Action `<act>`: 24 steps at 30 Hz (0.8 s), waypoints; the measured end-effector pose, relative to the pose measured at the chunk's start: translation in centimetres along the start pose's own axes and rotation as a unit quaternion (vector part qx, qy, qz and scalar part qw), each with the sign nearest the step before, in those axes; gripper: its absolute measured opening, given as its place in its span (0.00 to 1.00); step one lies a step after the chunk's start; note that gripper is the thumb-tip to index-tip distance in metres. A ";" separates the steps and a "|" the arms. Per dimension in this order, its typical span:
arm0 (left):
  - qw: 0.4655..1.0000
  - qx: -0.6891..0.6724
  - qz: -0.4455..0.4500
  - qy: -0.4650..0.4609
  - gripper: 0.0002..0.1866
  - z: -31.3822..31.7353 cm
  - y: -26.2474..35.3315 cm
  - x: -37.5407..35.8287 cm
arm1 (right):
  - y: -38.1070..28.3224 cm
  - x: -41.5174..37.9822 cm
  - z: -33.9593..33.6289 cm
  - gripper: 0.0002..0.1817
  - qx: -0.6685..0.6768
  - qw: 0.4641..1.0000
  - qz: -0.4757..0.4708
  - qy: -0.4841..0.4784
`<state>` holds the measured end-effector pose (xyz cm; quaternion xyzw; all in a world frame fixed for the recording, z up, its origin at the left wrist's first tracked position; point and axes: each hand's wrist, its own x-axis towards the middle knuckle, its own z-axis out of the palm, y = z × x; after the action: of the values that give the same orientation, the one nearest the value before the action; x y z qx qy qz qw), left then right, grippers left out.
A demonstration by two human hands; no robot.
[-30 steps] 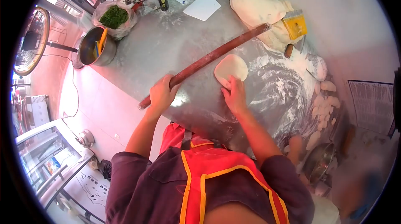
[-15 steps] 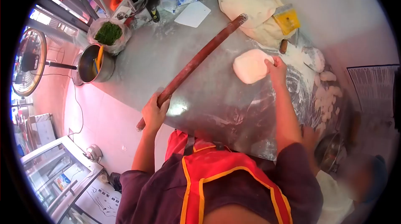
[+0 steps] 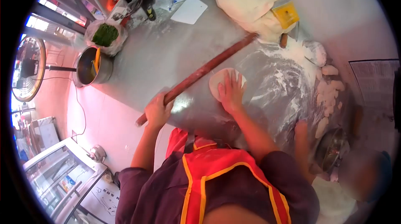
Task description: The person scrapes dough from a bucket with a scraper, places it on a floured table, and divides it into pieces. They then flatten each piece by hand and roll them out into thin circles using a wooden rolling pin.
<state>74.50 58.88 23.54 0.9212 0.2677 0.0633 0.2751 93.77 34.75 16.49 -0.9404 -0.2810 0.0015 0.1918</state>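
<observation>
My left hand (image 3: 158, 109) is wrapped round the lower part of a long reddish-brown rolling pin (image 3: 204, 69), which slants up to the right over the metal table. Its far end is close to the big dough mass. A flat round piece of dough (image 3: 215, 83) lies on the table just below the pin. My right hand (image 3: 231, 90) rests flat on this dough with its fingers spread, covering part of it.
A large dough mass (image 3: 242, 5) with a yellow-handled scraper (image 3: 285, 14) lies at the back. Small dough pieces (image 3: 328, 94) and flour (image 3: 292, 61) are at the right, near a co-worker's arm (image 3: 301, 140). A pot (image 3: 87, 67) and bagged greens (image 3: 105, 35) stand left.
My right hand has moved left with the dough, from pinching its edge to lying flat on it. The pin's far end has swung slightly down and right.
</observation>
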 end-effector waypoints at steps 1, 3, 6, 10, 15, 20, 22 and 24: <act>0.999 0.007 0.033 -0.001 0.17 0.2 -0.1 -0.1 | -1.1 -1.1 -0.3 0.38 0.078 0.997 -0.006 -0.021; 0.995 0.018 0.100 0.001 0.17 0.8 -0.3 0.3 | -1.7 -1.6 -4.1 0.41 0.139 0.989 0.016 0.045; 0.982 -0.006 0.181 -0.051 0.16 0.5 0.8 1.2 | 0.6 -1.4 -11.1 0.42 -0.081 0.992 -0.043 0.091; 0.962 0.016 0.241 -0.130 0.19 0.9 2.9 3.2 | 9.5 -4.5 -12.0 0.38 -0.118 0.986 -0.022 -0.116; 0.977 0.074 0.200 0.027 0.30 4.5 3.6 2.4 | 6.9 -7.9 -10.5 0.33 -0.109 0.993 0.037 -0.005; 0.963 0.183 0.196 0.015 0.32 6.7 6.2 12.6 | 10.4 0.9 -6.5 0.29 -0.154 0.982 0.088 0.059; 0.955 0.177 0.229 0.060 0.31 7.6 7.8 18.3 | 12.1 6.3 -6.2 0.29 -0.185 0.972 0.117 0.087; 0.947 0.170 0.252 0.105 0.30 8.5 9.0 23.2 | 12.9 11.3 -6.9 0.29 -0.192 0.964 0.113 0.143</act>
<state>100.55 60.78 20.51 0.9798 0.0606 0.1808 0.0597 110.88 28.38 19.40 -0.9757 -0.1374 -0.1647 0.0446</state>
